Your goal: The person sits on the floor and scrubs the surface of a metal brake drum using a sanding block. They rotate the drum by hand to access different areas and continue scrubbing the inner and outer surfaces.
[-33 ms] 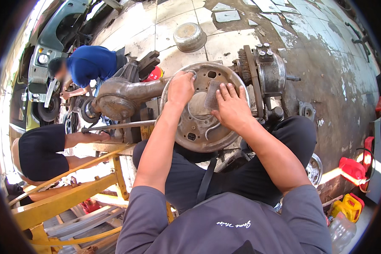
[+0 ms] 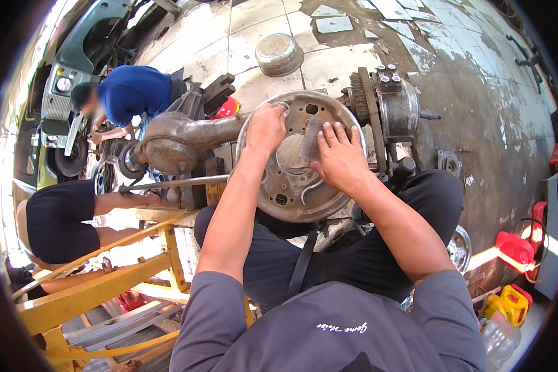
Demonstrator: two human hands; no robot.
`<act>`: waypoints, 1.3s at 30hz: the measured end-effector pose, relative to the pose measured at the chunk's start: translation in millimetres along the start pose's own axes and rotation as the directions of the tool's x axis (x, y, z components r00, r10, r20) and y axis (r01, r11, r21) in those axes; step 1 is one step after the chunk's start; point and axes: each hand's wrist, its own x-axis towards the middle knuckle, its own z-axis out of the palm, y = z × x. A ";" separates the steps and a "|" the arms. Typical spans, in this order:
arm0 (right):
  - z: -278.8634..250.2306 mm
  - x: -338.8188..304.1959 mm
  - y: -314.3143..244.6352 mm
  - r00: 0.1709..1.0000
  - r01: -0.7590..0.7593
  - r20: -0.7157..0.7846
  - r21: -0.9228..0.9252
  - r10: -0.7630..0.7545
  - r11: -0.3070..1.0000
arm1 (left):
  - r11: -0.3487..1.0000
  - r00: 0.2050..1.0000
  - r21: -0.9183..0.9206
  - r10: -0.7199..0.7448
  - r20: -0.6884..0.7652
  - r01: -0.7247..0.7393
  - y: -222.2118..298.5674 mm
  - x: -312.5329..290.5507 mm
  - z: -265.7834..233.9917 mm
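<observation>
A dished, round steel brake backing plate (image 2: 304, 208), brown and worn, lies before me between my knees. It has a large centre hole, small bolt holes round that, and dark oval slots. My left hand (image 2: 268, 128) is closed at its upper left part, beside a small round metal edge; its fingertips are partly hidden. On the plate's right side my right hand (image 2: 341, 152) lies flat with fingers spread, over the edge of a grey-brown sheet of sandpaper (image 2: 309, 141). The sheet covers part of the centre hole's right edge.
A heavy axle housing (image 2: 167, 142) stretches left of the plate; a hub with bolts (image 2: 398, 105) stands right. Beyond lies a metal bowl (image 2: 279, 54) on broken tiles. A person in blue (image 2: 133, 93) crouches far left, another person's leg (image 2: 121, 203) nearer. A yellow frame (image 2: 105, 279) is lower left.
</observation>
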 end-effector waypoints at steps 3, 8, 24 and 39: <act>-1.2 2.7 -2.5 1.000 0.000 0.009 -0.010 0.001 1.000 | 0.999 0.990 0.012 0.039 0.137 -0.041 -3.2 6.8 -9.4; 2.6 3.2 9.9 1.000 0.013 -0.006 0.000 -0.013 1.000 | 0.988 0.930 0.153 -0.063 0.363 0.007 14.4 20.7 -48.5; -3.0 2.8 5.3 0.999 0.006 0.032 0.041 -0.007 0.999 | 0.992 0.832 0.088 -0.128 0.540 0.096 -0.6 33.1 -45.0; -3.6 4.8 1.0 1.000 -0.010 0.027 0.000 0.010 1.000 | 0.994 0.744 -0.093 0.015 0.668 0.063 4.1 34.4 -47.9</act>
